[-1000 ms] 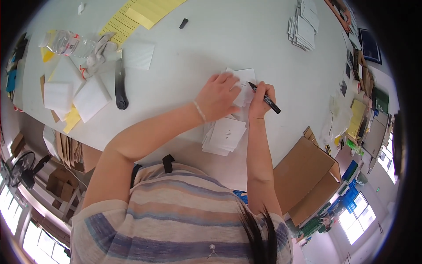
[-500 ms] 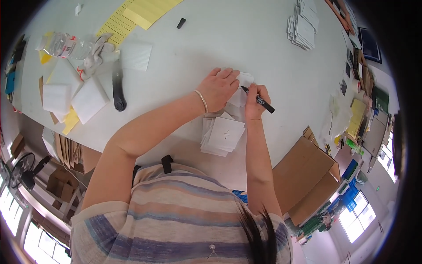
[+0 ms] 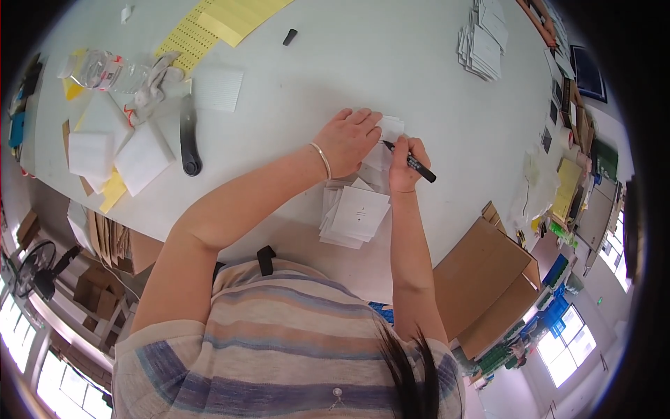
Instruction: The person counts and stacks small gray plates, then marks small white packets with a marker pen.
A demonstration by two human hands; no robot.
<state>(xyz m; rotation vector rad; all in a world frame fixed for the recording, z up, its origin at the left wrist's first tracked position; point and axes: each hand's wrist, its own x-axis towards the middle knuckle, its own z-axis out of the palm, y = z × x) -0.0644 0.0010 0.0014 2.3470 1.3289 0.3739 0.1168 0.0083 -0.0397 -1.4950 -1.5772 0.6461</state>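
In my right hand (image 3: 409, 162) is a black marker (image 3: 421, 169), its tip down at a white paper card (image 3: 392, 126). My left hand (image 3: 349, 142) lies flat over the left part of that card, fingers stretched out, and hides some of it. Nearer my body, just below both hands, a loose pile of white cards (image 3: 359, 211) lies fanned unevenly, the top one bearing small printed marks. A small black cap (image 3: 289, 37) rests apart on the far side of the table.
A black-handled cutter (image 3: 188, 140) lies left of my arm, near white foam sheets (image 3: 143, 157), a clear plastic bottle (image 3: 105, 71) and a grey glove (image 3: 155, 85). Yellow sheets (image 3: 241, 17) lie far left, more cards (image 3: 483, 42) far right. A cardboard box (image 3: 481, 272) stands by my right arm.
The marker tip has shifted very slightly left and down at the card. My left hand has stayed in place, and the other things look the same.
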